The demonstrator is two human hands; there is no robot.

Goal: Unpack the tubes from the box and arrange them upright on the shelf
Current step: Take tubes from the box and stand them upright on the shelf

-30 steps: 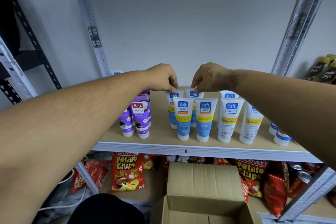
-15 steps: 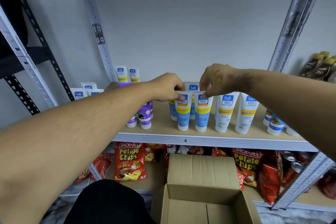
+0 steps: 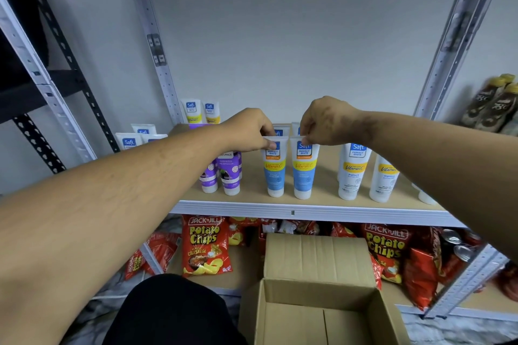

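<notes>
Two blue tubes [image 3: 288, 168] stand upright side by side under the hands, left hand [image 3: 246, 131] and right hand [image 3: 326, 123] each pinching one top edge.

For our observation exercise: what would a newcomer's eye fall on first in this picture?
Two hands meet mid-shelf: the left hand pinches the top of one blue tube, the right hand its neighbour, both upright near the front edge. Below stand red potato chip bags and an open cardboard box.

Glossy plastic tubes [image 3: 275, 168] on a matt wood-look shelf [image 3: 252, 176] with perforated metal posts [image 3: 157, 53]; matt corrugated cardboard box [image 3: 316, 288]; shiny foil chip bags [image 3: 206, 245].
</notes>
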